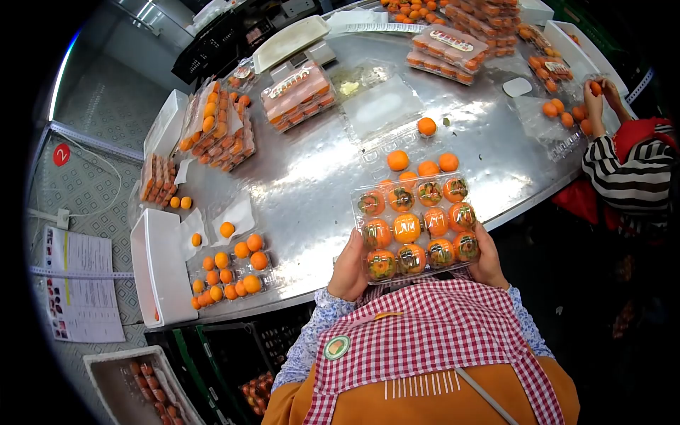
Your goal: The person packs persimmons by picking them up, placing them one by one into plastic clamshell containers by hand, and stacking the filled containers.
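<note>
Table (304,177): shiny metal.
Pack (414,228): over the near edge; likely weighty, flexy, slick, easily crushed.
Left hand (349,269): part-curled, gripping its left side.
Right hand (489,259): likewise, right side.
Best hold: both sides, low.

A red disc marked "2" (61,155) sits on the patterned wall (106,184) at left, above a printed sheet (81,283); a white foam box (164,265) stands at the metal table's (312,170) left edge; a weighing scale (290,42) stands at the far side, near a black crate (212,55); at right, a co-worker in striped sleeves (627,173) stands beside another foam box (570,49).
</note>
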{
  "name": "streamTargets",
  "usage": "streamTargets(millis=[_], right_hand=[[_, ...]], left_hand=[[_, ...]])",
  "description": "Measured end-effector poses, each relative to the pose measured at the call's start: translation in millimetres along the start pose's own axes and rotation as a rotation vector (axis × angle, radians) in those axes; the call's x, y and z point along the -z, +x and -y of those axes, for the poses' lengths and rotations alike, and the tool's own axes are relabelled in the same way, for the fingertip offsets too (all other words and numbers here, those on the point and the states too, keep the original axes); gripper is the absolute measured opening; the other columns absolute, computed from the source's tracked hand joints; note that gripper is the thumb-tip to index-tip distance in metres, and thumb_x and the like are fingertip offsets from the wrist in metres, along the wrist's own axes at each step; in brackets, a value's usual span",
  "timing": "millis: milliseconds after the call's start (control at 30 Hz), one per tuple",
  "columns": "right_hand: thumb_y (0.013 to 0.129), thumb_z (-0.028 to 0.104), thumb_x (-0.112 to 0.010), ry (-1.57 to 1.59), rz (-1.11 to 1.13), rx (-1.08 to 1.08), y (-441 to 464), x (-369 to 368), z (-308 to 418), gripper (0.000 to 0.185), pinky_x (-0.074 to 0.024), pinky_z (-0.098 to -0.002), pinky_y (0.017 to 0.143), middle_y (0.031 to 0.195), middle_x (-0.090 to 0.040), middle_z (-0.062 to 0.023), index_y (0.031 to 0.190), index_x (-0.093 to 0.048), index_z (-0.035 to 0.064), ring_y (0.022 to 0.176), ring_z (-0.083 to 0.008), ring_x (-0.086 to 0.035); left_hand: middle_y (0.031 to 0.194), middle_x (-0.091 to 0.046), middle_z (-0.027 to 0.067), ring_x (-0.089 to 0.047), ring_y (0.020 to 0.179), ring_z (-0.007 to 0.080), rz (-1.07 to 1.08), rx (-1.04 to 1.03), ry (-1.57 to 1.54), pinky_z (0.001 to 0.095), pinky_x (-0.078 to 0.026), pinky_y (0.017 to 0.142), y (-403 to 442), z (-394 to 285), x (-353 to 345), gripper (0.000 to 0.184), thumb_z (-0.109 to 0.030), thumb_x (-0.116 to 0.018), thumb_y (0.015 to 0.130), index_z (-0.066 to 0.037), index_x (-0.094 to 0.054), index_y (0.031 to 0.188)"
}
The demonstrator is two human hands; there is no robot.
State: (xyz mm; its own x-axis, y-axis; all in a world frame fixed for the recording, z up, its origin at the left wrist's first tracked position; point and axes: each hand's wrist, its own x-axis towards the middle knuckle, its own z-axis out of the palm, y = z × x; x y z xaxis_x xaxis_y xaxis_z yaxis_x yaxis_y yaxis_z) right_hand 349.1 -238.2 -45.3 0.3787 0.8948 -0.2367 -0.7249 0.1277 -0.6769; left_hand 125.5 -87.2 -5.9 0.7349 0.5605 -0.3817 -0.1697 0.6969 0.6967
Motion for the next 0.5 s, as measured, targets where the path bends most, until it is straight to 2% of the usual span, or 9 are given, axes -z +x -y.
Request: streamTargets(millis=[67, 167, 267, 400, 500], right_hand=[[0.104, 0.028, -0.035, 0.002, -0.006, -0.002, 1.0, 0.1, -2.0, 0.045, -0.0454, -0.0355, 0.101, 0.134, -0.049, -0.0144, 0.139, -0.037, -0.0009, 0.121, -0.0218, -0.053], [0.104, 0.029, -0.036, -0.003, -0.014, 0.023, 2.9, 0.4, -4.1, 0.046, -0.0448, -0.0358, 0.101, 0.134, -0.049, -0.0143, 0.139, -0.037, -0.0007, 0.121, -0.0226, -0.052], [0.103, 0.032, -0.037, -0.018, -0.016, 0.065, 2.9, -1.2, -5.6, 0.049, -0.0434, -0.0370, 0.103, 0.134, -0.047, -0.0144, 0.140, -0.035, 0.0001, 0.123, -0.0239, -0.050], [0.102, 0.037, -0.038, -0.020, -0.024, 0.103, 8.0, 5.0, -11.5, 0.053, -0.0431, -0.0387, 0.103, 0.134, -0.047, -0.0136, 0.142, -0.034, 0.0019, 0.124, -0.0237, -0.049], [0.102, 0.038, -0.038, -0.017, -0.006, 0.128, 9.8, 7.9, -13.6, 0.053, -0.0430, -0.0390, 0.103, 0.134, -0.048, -0.0131, 0.141, -0.034, 0.0023, 0.123, -0.0235, -0.049]], left_hand=[[0.140, -0.043, 0.0124, -0.046, 0.128, 0.0265, 0.023, 0.008, -0.052, 0.0426, -0.044, 0.105, 0.2, -1.5, 1.7, 0.052, -0.042, -0.029, 0.104, -0.009, -0.029, 0.145], [0.141, -0.041, 0.0128, -0.045, 0.129, 0.0271, 0.055, 0.015, -0.060, 0.0431, -0.043, 0.106, -0.6, -6.0, -2.3, 0.054, -0.043, -0.029, 0.104, -0.009, -0.027, 0.146], [0.144, -0.038, 0.0134, -0.042, 0.131, 0.0275, 0.127, -0.119, -0.016, 0.0437, -0.041, 0.107, 1.3, -9.5, -13.9, 0.057, -0.043, -0.030, 0.104, -0.009, -0.020, 0.149], [0.147, -0.034, 0.0128, -0.040, 0.134, 0.0272, 0.194, -0.156, -0.050, 0.0434, -0.038, 0.108, 5.5, -2.6, -3.1, 0.062, -0.041, -0.034, 0.103, -0.011, -0.011, 0.151], [0.147, -0.034, 0.0125, -0.040, 0.134, 0.0271, 0.138, -0.127, -0.051, 0.0435, -0.038, 0.108, 10.7, 2.4, 5.2, 0.062, -0.042, -0.034, 0.103, -0.011, -0.011, 0.151]])
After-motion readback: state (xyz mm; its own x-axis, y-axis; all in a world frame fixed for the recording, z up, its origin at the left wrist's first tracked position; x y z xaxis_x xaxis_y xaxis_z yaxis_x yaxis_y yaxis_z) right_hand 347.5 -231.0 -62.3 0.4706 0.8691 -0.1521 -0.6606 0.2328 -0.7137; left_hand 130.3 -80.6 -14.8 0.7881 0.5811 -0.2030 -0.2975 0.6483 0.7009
